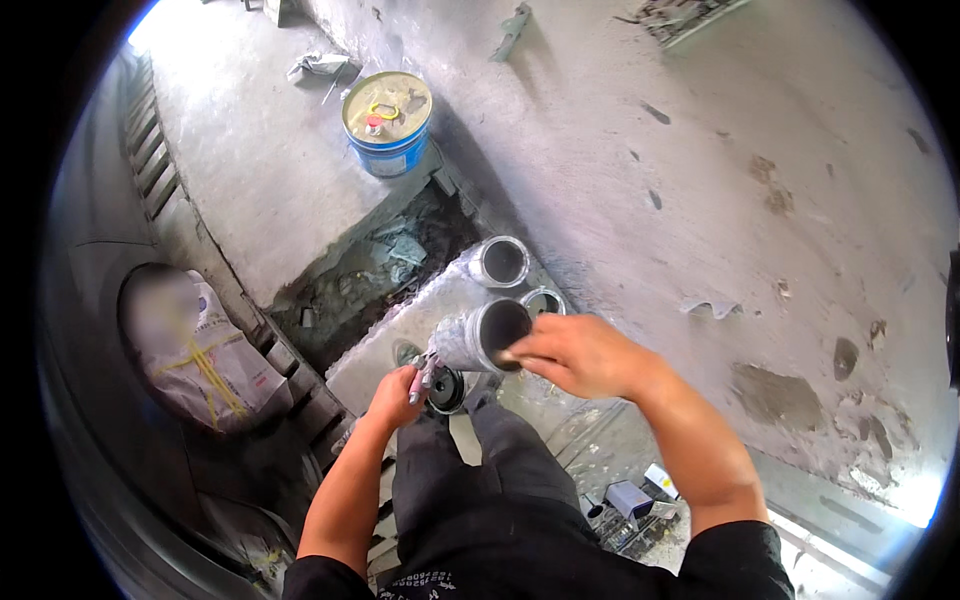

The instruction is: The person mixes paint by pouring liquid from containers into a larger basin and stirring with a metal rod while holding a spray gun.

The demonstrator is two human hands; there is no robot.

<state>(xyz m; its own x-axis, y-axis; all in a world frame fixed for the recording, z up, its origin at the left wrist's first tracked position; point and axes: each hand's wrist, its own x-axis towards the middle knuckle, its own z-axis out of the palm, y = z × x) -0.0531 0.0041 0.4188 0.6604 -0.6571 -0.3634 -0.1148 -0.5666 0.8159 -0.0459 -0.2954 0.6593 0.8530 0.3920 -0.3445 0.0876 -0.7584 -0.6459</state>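
Observation:
My left hand (pixel 398 395) is closed on a tool with pale pink grips and a metal head (pixel 428 372), which meets the left side of a grey, dusty metal cylinder (pixel 456 340). My right hand (pixel 570 355) is closed, its fingertips at the cylinder's right rim or just inside its dark mouth; whether they hold anything is hidden. Behind it stand a second cylinder (pixel 505 262) and a third, partly hidden one (pixel 542 300) on a rough concrete ledge (pixel 366 362). Below my left hand's tool is a black round lid-like piece (pixel 446 392).
A blue drum (pixel 388 150) stands on a concrete slab (pixel 240 140) beside a rubble-filled pit (pixel 375 265). A rough wall (pixel 720 200) rises on the right. A wrapped white sack (pixel 215 380) lies left by a dark curved surface (pixel 100 420). Small metal cans (pixel 630 498) sit low at right.

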